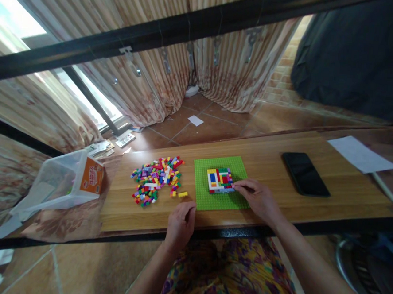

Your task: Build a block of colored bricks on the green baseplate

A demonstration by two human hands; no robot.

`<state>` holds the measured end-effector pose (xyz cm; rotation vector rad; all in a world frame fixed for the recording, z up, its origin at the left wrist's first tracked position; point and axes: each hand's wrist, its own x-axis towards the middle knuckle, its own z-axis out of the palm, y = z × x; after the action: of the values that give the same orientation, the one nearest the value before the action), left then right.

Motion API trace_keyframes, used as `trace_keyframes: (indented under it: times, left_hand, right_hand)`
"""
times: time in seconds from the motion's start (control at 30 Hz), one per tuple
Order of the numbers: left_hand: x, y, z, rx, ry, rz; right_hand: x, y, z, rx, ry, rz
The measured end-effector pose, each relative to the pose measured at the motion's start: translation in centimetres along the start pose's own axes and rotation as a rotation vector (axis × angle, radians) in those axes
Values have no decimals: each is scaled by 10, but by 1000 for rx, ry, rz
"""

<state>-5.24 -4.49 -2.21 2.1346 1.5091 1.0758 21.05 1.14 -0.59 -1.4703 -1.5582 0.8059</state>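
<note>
A green studded baseplate (219,204) lies on the wooden board. On it stands a low block of toy building bricks (218,180) in white, red, blue, yellow and green. My right hand (258,197) reaches in from the right, thumb and forefinger pinched at the block's right edge on what looks like a small pinkish brick (233,186), mostly covered by the fingertips. My left hand (181,221) rests curled at the board's front edge, beside the baseplate's near left corner; no brick shows in it. Just beyond it lies a single yellow brick (183,194).
Left of the baseplate spreads a pile of loose coloured bricks (155,175). A clear plastic tub (57,183) with an orange label stands farther left. To the right lie a black phone (305,173) and white paper (361,154). A dark bar (177,28) crosses above the board (265,158).
</note>
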Motion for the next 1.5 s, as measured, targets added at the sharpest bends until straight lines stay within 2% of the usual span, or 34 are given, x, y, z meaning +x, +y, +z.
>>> trace_keyframes:
  times: [0.33, 0.63, 1.5]
  left_hand:
    - [-2, 1, 1, 32, -7, -2]
    - [-1, 1, 2, 36, 0, 6]
    - [-2, 2, 1, 24, -33, -34]
  right_hand:
    - [4, 0, -2, -24, -29, 43]
    - [5, 3, 2, 161, 3, 197]
    - [13, 1, 6, 263, 48, 290]
